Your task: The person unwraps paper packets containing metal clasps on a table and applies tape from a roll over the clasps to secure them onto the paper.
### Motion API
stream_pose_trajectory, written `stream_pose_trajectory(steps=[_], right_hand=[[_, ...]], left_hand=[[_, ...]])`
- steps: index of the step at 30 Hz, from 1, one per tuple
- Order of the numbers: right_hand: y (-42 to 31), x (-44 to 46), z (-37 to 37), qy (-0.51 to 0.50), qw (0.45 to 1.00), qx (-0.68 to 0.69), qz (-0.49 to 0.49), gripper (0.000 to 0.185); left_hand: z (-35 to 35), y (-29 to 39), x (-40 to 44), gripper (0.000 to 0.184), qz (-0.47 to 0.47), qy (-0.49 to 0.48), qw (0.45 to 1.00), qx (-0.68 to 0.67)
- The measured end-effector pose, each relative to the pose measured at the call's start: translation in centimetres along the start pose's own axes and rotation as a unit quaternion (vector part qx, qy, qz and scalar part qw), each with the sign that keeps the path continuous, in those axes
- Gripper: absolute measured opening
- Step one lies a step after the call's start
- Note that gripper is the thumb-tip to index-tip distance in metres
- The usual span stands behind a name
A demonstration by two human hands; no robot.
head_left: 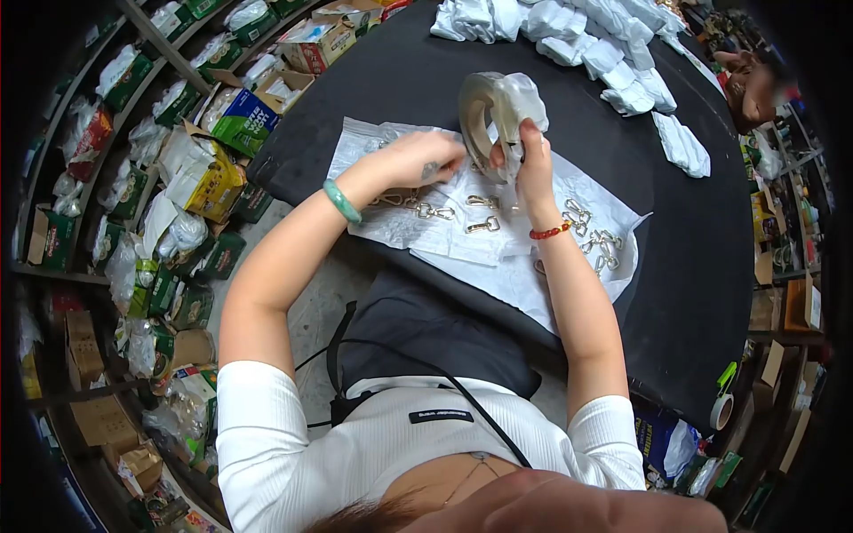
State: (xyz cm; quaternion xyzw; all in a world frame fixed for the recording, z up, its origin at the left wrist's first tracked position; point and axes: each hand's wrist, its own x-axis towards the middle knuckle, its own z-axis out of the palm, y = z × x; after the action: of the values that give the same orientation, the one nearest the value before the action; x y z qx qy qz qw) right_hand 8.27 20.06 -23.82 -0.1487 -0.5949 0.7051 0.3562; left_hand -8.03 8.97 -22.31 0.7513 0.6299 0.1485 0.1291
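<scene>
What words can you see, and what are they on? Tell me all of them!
"Alexander wang", first word slightly blurry: small black label on the white ribbed shirt.
Maybe "NOT!": blue and yellow cardboard box; its other words are too blurred.
Too small or blurred to read: writing on the green cardboard boxes.

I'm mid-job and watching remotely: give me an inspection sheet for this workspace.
Surface: black table, partly under white plastic sheeting
Spills: nothing seen
Job's things: clear tape roll; gold-toned metal clasps on the sheeting
Clutter: white packets heaped at the far side
Left hand: over the sheeting, grip unclear
Right hand: holding the tape roll
Cables: thin black cord across the torso, possibly a strap
Surroundings: shelves packed with boxes and bags
</scene>
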Motion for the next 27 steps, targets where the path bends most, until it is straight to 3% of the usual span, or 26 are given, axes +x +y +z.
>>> stream_pose_trajectory(steps=[2,4,9,19,24,27], right_hand=[[-0.4,0.1,0.0,-0.007,1.000,-0.006,0.007,0.045],[-0.5,0.1,0.2,-0.015,1.000,-0.014,0.014,0.048],[0.0,-0.2,0.1,-0.017,1.000,0.000,-0.006,0.044],[-3.1,-1.4,4.2,-0.095,0.990,0.005,-0.108,0.038],[-0.2,-0.6,4.6,-0.092,0.993,-0.065,-0.034,0.036],[-0.2,-0.3,4.2,-0.091,0.993,-0.064,-0.037,0.036]], left_hand=[[-0.7,0.6,-0.2,0.011,-0.071,0.112,0.982,-0.131],[-1.0,1.1,-0.8,0.011,-0.141,0.225,0.930,-0.256],[2.5,1.6,-2.9,0.012,-0.202,0.205,0.956,-0.049],[3.2,0.5,-3.4,0.017,-0.208,0.210,0.955,-0.030],[3.0,0.7,-3.5,0.018,-0.205,0.214,0.955,-0.013],[1.4,0.3,-4.0,0.020,-0.226,0.208,0.950,-0.056]])
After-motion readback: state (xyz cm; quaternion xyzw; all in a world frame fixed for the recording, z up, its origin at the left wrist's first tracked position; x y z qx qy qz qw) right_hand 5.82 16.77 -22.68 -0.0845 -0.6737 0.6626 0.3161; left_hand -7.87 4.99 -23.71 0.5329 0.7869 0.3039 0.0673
